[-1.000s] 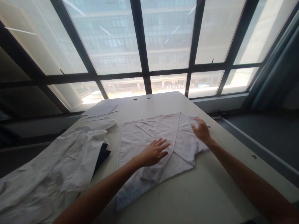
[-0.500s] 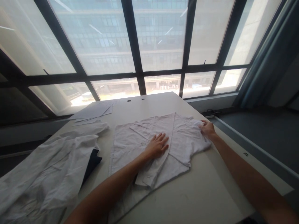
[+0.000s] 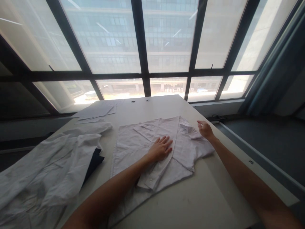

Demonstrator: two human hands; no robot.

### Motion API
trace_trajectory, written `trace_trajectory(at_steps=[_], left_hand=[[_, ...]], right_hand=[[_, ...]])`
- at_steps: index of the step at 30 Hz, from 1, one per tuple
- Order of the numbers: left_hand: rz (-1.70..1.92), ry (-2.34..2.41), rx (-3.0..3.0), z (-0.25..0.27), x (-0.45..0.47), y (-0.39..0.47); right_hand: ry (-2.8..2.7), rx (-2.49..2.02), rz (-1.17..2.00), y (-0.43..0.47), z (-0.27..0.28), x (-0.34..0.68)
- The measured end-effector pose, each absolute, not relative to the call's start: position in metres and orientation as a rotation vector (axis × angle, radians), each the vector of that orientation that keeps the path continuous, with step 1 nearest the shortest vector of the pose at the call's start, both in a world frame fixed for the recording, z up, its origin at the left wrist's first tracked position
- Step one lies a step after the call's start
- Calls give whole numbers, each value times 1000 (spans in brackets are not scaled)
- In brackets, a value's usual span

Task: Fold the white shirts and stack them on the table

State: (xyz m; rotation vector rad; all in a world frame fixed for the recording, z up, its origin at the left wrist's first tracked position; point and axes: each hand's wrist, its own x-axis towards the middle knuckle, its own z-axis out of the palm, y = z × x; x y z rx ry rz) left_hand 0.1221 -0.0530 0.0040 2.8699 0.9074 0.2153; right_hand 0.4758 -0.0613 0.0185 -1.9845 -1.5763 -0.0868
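A white shirt [image 3: 133,143] lies spread and partly folded on the table, with a sleeve laid across it and its buttoned cuff [image 3: 150,181] towards me. My left hand [image 3: 160,148] rests flat on the middle of the shirt, fingers spread. At the shirt's far right end, my right hand [image 3: 205,129] hovers by the edge with fingers loosely bent and a small gap between them; no cloth shows in its grip. Beside it, a flap of the shirt [image 3: 188,128] stands up in a crumpled fold.
Another white garment [image 3: 59,162] lies rumpled at the left, with a dark blue piece [image 3: 94,165] poking out from under it. Paper sheets [image 3: 95,111] are at the table's far left. The white table [image 3: 195,197] reaches towards the windows [image 3: 166,38]; a curtain [image 3: 269,70] hangs at the right.
My right hand has let go of the shirt's right edge and moved slightly left. The cloth there is now bunched inwards. My left hand stays in place on the shirt.
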Motion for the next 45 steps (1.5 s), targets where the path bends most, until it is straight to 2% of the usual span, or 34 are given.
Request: trace_trajectory(at_steps=[9, 13, 18, 25, 30, 40, 45], left_hand=[[213, 924, 2860, 2, 121, -52], [233, 905, 2862, 1, 121, -53], [250, 896, 2862, 2, 121, -54], [229, 889, 2861, 4, 121, -54], [211, 906, 2860, 2, 121, -53], [233, 878, 2868, 5, 120, -55], [216, 871, 2875, 8, 120, -56]], right_hand=[[-1915, -2222, 138, -12, 1, 427], [-2007, -2302, 64, -19, -1, 418], [-2149, -2161, 34, -30, -5, 404], [-2007, -2154, 17, -19, -2, 412], [-2117, -2127, -58, -20, -8, 421], [-2142, -2167, 94, -26, -1, 432], [-2154, -2154, 9, -19, -2, 426]])
